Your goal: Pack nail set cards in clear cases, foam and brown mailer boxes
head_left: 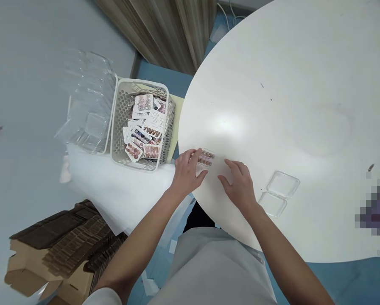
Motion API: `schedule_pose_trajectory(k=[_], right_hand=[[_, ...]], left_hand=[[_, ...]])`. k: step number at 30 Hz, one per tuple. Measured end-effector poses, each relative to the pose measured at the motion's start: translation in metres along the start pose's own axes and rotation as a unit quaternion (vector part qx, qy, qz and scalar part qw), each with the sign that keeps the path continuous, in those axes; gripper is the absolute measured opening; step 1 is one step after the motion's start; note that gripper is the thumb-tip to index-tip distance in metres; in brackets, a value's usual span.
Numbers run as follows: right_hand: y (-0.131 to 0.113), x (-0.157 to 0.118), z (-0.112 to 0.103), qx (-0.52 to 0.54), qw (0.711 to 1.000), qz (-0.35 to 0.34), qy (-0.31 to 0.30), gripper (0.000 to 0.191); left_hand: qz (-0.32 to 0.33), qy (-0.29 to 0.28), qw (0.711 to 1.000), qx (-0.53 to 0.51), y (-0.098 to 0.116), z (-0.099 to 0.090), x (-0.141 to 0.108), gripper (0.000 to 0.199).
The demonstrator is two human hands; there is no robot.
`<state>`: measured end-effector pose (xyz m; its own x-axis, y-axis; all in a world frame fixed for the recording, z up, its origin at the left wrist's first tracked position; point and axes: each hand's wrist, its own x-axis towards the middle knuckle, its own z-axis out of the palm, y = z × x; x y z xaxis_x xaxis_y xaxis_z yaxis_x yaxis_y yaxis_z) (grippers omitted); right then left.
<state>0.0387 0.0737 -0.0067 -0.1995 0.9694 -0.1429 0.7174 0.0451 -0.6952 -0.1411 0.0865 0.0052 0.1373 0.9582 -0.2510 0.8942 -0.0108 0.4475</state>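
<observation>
A small card with two rows of brownish, nail-like pieces (207,157) lies near the left edge of the white round table. My left hand (187,171) rests at the card's left side, fingertips touching it, thumb spread away. To the right of the card, my right hand (239,182) hovers over or rests on the table with thumb and fingers apart, holding nothing. An opened clear plastic case (283,184) lies on the table to the right of my right hand, its two halves side by side.
Left of the table (272,127), a white perforated basket (121,110) holds several similar cards. Beside it, another bin contains clear plastic cases (96,125). Folded cardboard (62,245) is at the lower left. A pixelated purple patch covers the right edge.
</observation>
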Motion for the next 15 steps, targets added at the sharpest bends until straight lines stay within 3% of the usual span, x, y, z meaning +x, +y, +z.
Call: schedule_pose_trajectory(k=[3,6,15], right_hand=[[-0.016,0.014,0.028,-0.039,0.999,0.018,0.014,0.052],[-0.024,0.020,0.042,-0.077,0.995,0.059,0.029,0.058],[-0.029,0.024,0.044,-0.111,0.989,0.087,0.032,0.057]], left_hand=[[0.028,-0.029,0.999,-0.014,-0.016,-0.004,0.014,0.063],[0.042,-0.046,0.998,-0.028,-0.024,-0.006,0.023,0.063],[0.037,-0.077,0.995,-0.050,-0.027,-0.013,0.034,0.057]])
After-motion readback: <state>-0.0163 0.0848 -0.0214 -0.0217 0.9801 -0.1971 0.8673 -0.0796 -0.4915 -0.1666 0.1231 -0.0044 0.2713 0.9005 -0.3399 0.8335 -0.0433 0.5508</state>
